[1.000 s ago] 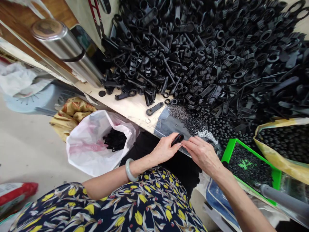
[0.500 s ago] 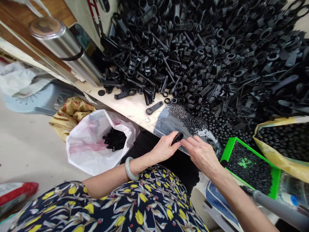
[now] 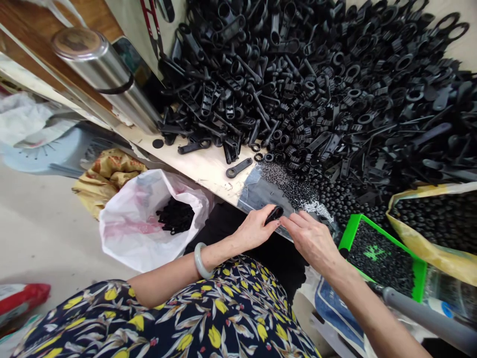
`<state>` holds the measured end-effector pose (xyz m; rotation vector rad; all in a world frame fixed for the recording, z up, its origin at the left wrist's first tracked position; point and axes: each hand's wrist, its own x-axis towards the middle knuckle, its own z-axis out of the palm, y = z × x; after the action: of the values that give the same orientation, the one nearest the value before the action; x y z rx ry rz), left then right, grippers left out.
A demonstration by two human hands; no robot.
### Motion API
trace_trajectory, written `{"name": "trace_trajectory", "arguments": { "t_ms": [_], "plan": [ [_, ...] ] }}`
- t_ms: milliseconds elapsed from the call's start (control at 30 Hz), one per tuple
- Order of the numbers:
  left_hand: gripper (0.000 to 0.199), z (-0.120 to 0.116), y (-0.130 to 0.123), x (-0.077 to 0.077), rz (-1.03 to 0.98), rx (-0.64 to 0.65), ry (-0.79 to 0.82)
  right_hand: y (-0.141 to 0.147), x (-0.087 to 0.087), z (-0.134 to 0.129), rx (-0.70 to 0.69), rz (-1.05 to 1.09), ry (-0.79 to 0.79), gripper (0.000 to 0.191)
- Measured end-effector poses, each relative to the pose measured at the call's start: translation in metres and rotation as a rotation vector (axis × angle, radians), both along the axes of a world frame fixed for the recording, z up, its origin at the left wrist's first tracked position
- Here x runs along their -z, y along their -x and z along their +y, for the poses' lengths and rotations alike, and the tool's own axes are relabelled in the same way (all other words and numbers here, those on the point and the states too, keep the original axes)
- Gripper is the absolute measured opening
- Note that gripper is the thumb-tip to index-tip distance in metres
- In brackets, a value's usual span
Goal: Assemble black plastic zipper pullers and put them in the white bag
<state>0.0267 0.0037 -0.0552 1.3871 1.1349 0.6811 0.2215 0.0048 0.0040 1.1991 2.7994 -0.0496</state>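
My left hand is closed on a black plastic part with a ringed end, held just over the table's front edge. Close beside that ring, my right hand has its fingers pinched together. Whatever sits between those fingertips is too small or hidden to name. Beneath the hands lies a grey-blue cloth patch, with tiny dark pieces and small silvery pins heaped at its far side. A single black ring-ended handle rests on the bare wood to the left.
A large heap of black plastic parts covers the table's back. A steel flask stands at left. Below the edge hangs a white bag with black parts inside. To the right are a green tray and a yellow-edged sack.
The hands hold almost the same place; the right fingertips have shifted very slightly off the part. The whole view has moved a little.
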Motion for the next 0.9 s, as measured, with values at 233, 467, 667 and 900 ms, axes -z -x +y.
{"name": "trace_trajectory", "arguments": {
  "t_ms": [233, 467, 667, 900],
  "plan": [
    [0.028, 0.001, 0.001, -0.001, 0.042, 0.018, 0.009, 0.006, -0.006, -0.002, -0.039, -0.023, -0.091, 0.021],
    [0.027, 0.002, 0.002, 0.0, 0.086, 0.037, -0.012, 0.008, -0.005, -0.001, -0.081, -0.088, -0.091, 0.017],
    [0.026, 0.002, 0.002, 0.003, 0.053, 0.045, -0.026, 0.011, -0.003, -0.002, -0.084, -0.157, -0.09, 0.017],
    [0.024, 0.005, 0.001, 0.002, 0.071, 0.052, -0.048, 0.017, -0.006, -0.001, -0.112, -0.249, -0.078, 0.016]
  ]
}}
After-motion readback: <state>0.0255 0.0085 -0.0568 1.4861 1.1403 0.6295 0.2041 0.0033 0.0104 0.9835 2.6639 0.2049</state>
